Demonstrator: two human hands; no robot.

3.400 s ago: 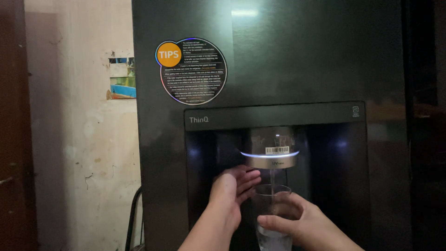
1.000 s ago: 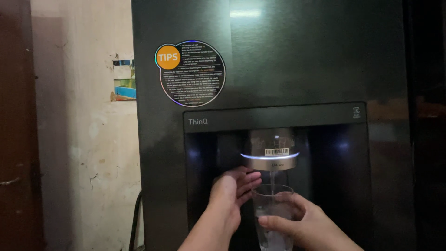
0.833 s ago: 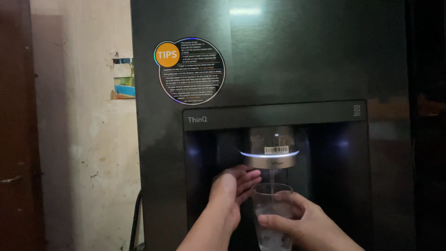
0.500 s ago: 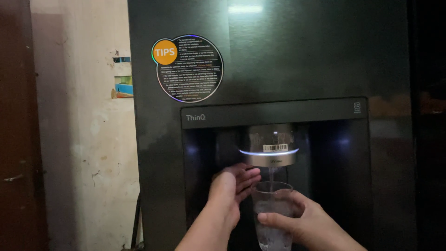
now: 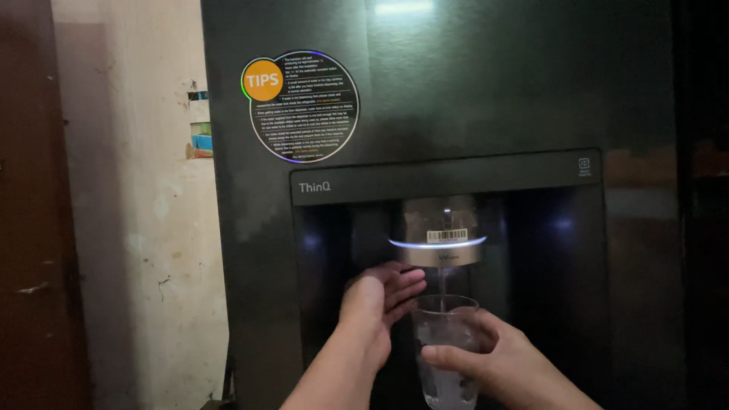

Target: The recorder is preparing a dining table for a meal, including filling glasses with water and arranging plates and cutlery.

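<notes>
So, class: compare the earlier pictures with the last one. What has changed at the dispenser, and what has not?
Water level in the glass has risen. Nothing was taken hold of or let go: the right hand still grips the glass under the spout, the left hand still presses inside the recess, water still runs.

glass (image 5: 446,357) base cut off below, left hand (image 5: 373,304) fingertips hidden inside dark recess (image 5: 334,304)

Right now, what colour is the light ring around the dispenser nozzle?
The light ring glows bluish-white, seen in the head view.
</notes>
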